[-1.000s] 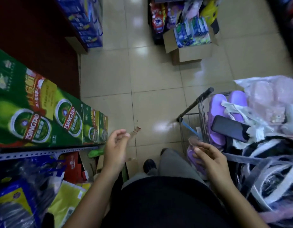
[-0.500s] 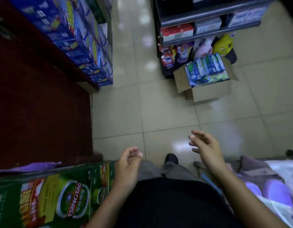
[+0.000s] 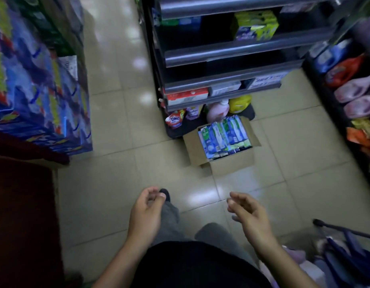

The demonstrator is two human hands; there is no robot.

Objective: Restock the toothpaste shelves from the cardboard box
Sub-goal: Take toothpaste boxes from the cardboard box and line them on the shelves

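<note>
Cardboard box (image 3: 230,166): open on floor (image 3: 109,183), at foot of shelves (image 3: 232,54), filled with toothpaste cartons (image 3: 222,135). Left hand (image 3: 145,214): loosely curled, apparently empty. Right hand (image 3: 249,213): fingers relaxed, holding nothing. Both well apart from box.

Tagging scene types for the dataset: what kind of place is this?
Most likely a small shop aisle: tiered metal shelves hold boxed goods, a detergent pouch sits at their base, and an open cardboard box of toothpaste packs stands on the tiled floor.
</note>
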